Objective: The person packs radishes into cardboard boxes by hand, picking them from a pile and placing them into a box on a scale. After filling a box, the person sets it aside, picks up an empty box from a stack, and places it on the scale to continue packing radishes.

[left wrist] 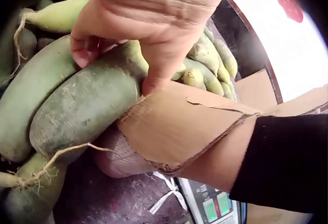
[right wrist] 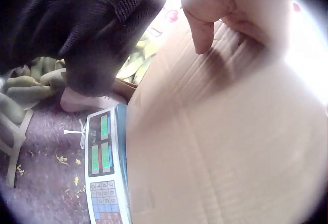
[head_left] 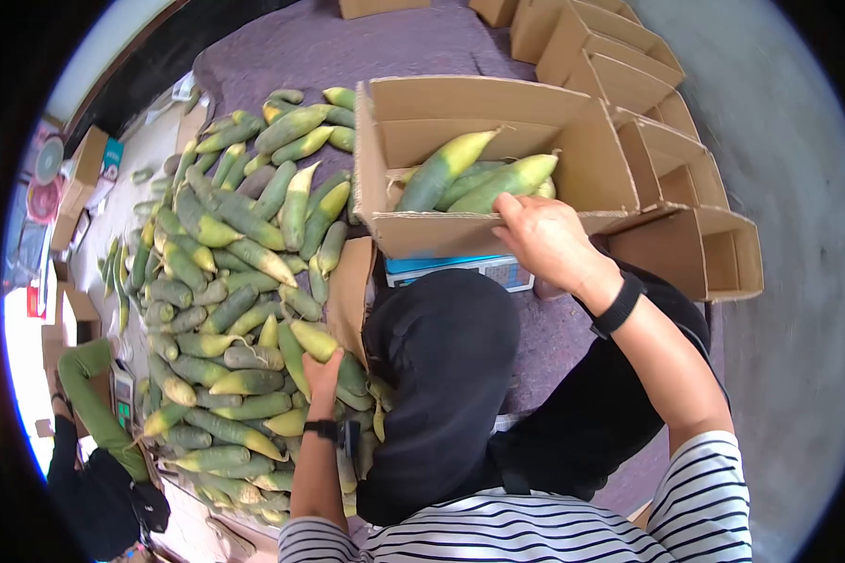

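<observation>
My left hand (head_left: 321, 377) grips a green radish (left wrist: 84, 103) at the near right side of a big pile of green radishes (head_left: 239, 310); thumb and fingers straddle its paler end. Against the front wall of an uncovered cardboard box (head_left: 488, 236) is my right hand (head_left: 549, 239). Its fingers lap over the top edge while the thumb (right wrist: 204, 39) lies on the outer face. Several radishes (head_left: 451, 169) lie inside the box, pale tips toward the back right. Beneath the box sits a blue-topped digital scale (right wrist: 105, 152) with lit green displays.
More cardboard boxes (head_left: 667, 159) stand in a row at the right. A cardboard flap (head_left: 352, 291) stands between the pile and my knee (head_left: 441, 347). Purple cloth (head_left: 347, 47) covers the floor. Another person (head_left: 103, 469) sits at the far left near a second scale (head_left: 123, 394).
</observation>
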Motion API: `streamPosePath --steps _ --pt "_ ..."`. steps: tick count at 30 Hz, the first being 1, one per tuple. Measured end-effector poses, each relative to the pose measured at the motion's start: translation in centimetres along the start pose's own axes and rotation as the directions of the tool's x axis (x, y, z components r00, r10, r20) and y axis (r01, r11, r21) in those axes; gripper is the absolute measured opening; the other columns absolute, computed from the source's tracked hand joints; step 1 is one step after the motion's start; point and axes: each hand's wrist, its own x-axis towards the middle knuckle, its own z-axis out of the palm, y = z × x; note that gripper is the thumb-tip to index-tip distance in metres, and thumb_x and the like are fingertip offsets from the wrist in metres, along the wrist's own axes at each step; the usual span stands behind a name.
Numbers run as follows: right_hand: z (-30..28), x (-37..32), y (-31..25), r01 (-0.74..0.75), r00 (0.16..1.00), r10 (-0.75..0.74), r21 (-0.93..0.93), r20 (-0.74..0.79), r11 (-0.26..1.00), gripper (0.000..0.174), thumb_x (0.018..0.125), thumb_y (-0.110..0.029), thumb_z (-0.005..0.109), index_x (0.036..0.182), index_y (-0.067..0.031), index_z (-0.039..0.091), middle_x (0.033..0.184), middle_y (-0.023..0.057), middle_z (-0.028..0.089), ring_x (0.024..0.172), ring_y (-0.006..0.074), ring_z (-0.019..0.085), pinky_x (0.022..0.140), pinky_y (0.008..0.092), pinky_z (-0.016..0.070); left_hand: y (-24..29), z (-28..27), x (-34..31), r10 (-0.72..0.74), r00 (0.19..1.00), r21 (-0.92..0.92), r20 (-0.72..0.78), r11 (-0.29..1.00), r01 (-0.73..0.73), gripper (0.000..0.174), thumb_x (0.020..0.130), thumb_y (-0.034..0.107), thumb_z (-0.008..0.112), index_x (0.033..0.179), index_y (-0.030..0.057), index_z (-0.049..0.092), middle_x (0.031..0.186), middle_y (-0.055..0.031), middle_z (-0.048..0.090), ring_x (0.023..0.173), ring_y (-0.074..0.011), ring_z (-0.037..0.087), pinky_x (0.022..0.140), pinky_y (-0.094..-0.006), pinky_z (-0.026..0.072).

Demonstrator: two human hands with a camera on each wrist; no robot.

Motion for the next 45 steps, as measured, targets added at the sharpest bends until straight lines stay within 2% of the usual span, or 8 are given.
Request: streamPosePath --steps 12,19,25,28,31,38,41,45 --pt "1.1 -0.3 1.0 0.010 0.999 -0.009 0.034 -0.045 0.999 0.018 0.079 -0.015 0.061 0.088 -0.0035 0.051 0.080 0.0136 0.061 0.079 0.0302 0.063 0.068 0.0403 0.0505 22.1 -8.9 -8.0 0.502 0.856 -0.220 -0.121 0.828 -0.516 0.043 0.085 0.004 0.063 0.124 -0.0035 0.045 0.118 -0.0136 0.055 0.104 -0.0196 0.054 0.092 -0.0320 0.0427" --pt "-0.2 -0.9 1.0 -0.045 0.998 0.042 -0.094 -0.038 0.995 0.019 0.078 -0.012 0.058 0.096 -0.0070 0.055 0.087 0.0101 0.062 0.084 0.0261 0.064 0.072 0.0376 0.0506 34.9 -6.7 -11.2 0.743 0.612 -0.330 -0.270 0.526 -0.784 0.043 0.087 0.003 0.060 0.124 -0.0056 0.042 0.122 -0.0157 0.052 0.110 -0.0211 0.052 0.097 -0.0331 0.0403" --pt "-0.7 -1.5 0.8 -0.006 0.997 0.015 -0.114 0.081 0.993 0.016 0.080 -0.011 0.055 0.096 -0.0074 0.055 0.088 0.0097 0.064 0.083 0.0260 0.065 0.070 0.0367 0.0505 42.8 0.8 -12.3 0.872 0.486 -0.213 -0.064 0.464 -0.860 0.042 0.079 -0.001 0.069 0.115 -0.0021 0.048 0.112 -0.0126 0.057 0.102 -0.0186 0.057 0.089 -0.0322 0.0468" --pt "-0.5 -1.4 0.9 -0.018 0.999 0.021 -0.087 0.041 0.996 0.014 0.080 -0.011 0.055 0.094 -0.0072 0.056 0.085 0.0099 0.064 0.080 0.0259 0.065 0.068 0.0366 0.0505 44.4 5.0 -11.9 0.878 0.457 0.142 0.145 0.438 -0.888 0.044 0.082 0.008 0.067 0.120 -0.0022 0.048 0.115 -0.0172 0.056 0.104 -0.0253 0.057 0.092 -0.0364 0.0451" --pt "-0.5 -1.6 0.8 0.005 1.000 -0.003 -0.085 0.020 0.996 0.014 0.079 -0.011 0.055 0.092 -0.0069 0.056 0.082 0.0102 0.064 0.077 0.0257 0.065 0.067 0.0364 0.0504 43.2 6.8 -9.9 0.851 0.318 0.401 0.418 0.142 -0.905 0.045 0.085 0.014 0.062 0.124 -0.0025 0.047 0.121 -0.0209 0.054 0.115 -0.0334 0.050 0.099 -0.0376 0.0374" --pt "-0.5 -1.4 1.0 -0.024 1.000 0.023 -0.069 -0.012 0.997 0.016 0.078 -0.011 0.057 0.093 -0.0057 0.056 0.084 0.0109 0.065 0.080 0.0265 0.066 0.069 0.0368 0.0510 41.1 2.9 -17.3 0.536 0.409 0.214 0.739 0.388 -0.896 0.045 0.082 0.022 0.066 0.119 0.0005 0.053 0.122 -0.0177 0.054 0.118 -0.0310 0.049 0.101 -0.0383 0.0352" --pt "-0.4 -1.3 1.1 -0.032 0.997 0.035 -0.055 0.063 0.998 0.020 0.079 -0.012 0.059 0.097 -0.0044 0.056 0.090 0.0127 0.065 0.086 0.0293 0.065 0.074 0.0387 0.0513 38.0 2.8 -18.5 0.652 0.220 0.326 0.725 -0.043 -0.944 0.052 0.071 0.029 0.073 0.112 0.0022 0.056 0.118 -0.0158 0.054 0.115 -0.0342 0.046 0.099 -0.0485 0.0317" --pt "-1.2 -1.7 1.7 -0.039 0.997 0.040 -0.026 0.063 0.999 0.029 0.080 -0.020 0.063 0.103 -0.0049 0.055 0.096 0.0144 0.062 0.094 0.0307 0.061 0.079 0.0399 0.0497 37.2 1.3 -18.2 0.727 0.252 0.400 0.639 -0.035 -0.916 0.050 0.067 0.027 0.075 0.108 0.0027 0.058 0.115 -0.0142 0.055 0.112 -0.0330 0.048 0.096 -0.0453 0.0352"
